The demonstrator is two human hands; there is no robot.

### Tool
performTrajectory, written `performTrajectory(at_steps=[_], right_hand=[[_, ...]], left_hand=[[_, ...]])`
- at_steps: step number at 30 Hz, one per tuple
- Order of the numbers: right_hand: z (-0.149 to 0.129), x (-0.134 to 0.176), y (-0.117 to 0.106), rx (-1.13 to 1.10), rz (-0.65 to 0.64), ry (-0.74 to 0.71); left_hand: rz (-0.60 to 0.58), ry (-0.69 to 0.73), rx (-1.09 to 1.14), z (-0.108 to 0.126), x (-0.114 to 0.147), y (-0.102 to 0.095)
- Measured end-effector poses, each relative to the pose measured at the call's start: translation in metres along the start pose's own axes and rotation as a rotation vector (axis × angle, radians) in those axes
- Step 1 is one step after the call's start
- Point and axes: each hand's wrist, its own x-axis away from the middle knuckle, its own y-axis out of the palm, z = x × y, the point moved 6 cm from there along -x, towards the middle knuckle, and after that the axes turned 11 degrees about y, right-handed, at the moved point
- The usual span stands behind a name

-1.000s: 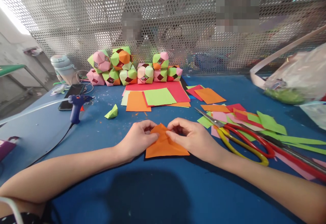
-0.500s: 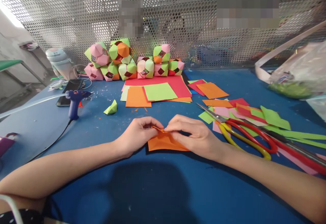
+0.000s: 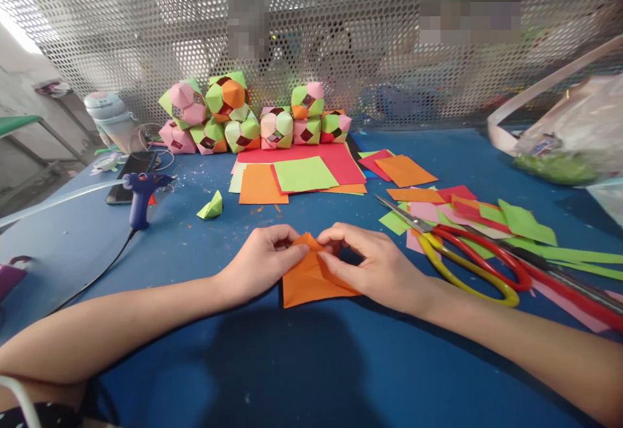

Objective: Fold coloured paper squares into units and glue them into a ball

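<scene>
An orange sheet of paper [image 3: 311, 285] with a folded, pointed top edge is held just above the blue table. My left hand [image 3: 265, 259] pinches its upper left side between thumb and fingers. On the upper right side, my right hand [image 3: 372, 262] grips the same paper, thumb in front and curled fingers behind. Parts of the paper's right half lie hidden behind that hand. A small folded green paper piece [image 3: 211, 206] rests on the table beyond my left hand. Scissors with red and yellow handles [image 3: 438, 233] lie beyond my right forearm.
Several coloured paper balls [image 3: 243, 130] are stacked at the back against a perforated metal screen [image 3: 389, 84]. Square paper sheets [image 3: 305, 175] lie before them. A blue glue gun [image 3: 140, 201], a phone [image 3: 121, 188] and a bottle [image 3: 109, 123] stand left. Paper scraps [image 3: 525, 223] spread right.
The orange paper's top now rises to a point and its face is tilted more toward me, its lower edge nearer. Both hands keep hold, thumbs shifted slightly.
</scene>
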Motion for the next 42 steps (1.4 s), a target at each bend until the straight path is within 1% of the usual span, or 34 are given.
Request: performTrajectory(at_steps=[6, 9, 11, 13, 16, 19, 22, 24, 26, 29, 32, 36, 42], right_hand=[[0.002, 0.002, 0.003, -0.024, -0.026, 0.126], [0.003, 0.002, 0.004, -0.072, -0.032, 0.206], [0.003, 0.002, 0.004, -0.105, -0.036, 0.246], [0.004, 0.002, 0.004, -0.119, -0.037, 0.27], [0.004, 0.001, 0.002, -0.104, -0.025, 0.271], [0.003, 0.001, 0.0, -0.072, -0.008, 0.182], [-0.001, 0.001, -0.002, -0.051, -0.014, 0.017], [-0.002, 0.003, -0.002, -0.033, -0.022, -0.085], [-0.002, 0.005, -0.002, 0.0, -0.027, -0.154], [-0.001, 0.009, -0.001, 0.083, -0.031, -0.217], [-0.004, 0.011, 0.0, 0.179, -0.008, -0.279], [-0.011, 0.013, 0.001, 0.307, 0.045, -0.363], [-0.019, 0.017, 0.005, 0.481, 0.058, -0.479]], left_hand=[[-0.006, -0.003, -0.053, 0.002, 0.002, 0.001], [0.015, 0.024, -0.094, 0.006, 0.002, 0.0], [0.028, 0.011, -0.094, 0.006, 0.002, -0.001], [0.021, -0.025, -0.05, 0.003, 0.001, -0.001], [0.003, -0.085, 0.096, -0.002, 0.0, 0.001], [0.012, -0.148, 0.265, -0.008, 0.0, 0.002], [0.022, -0.18, 0.336, -0.011, -0.001, 0.002], [0.032, -0.173, 0.332, -0.011, -0.001, 0.001], [0.03, -0.159, 0.322, -0.009, -0.002, -0.001], [0.002, -0.138, 0.281, -0.006, -0.003, -0.002], [-0.016, -0.121, 0.211, -0.002, -0.002, -0.002], [-0.035, -0.139, 0.215, -0.002, 0.001, 0.003], [0.002, -0.097, 0.184, -0.002, 0.002, 0.004]])
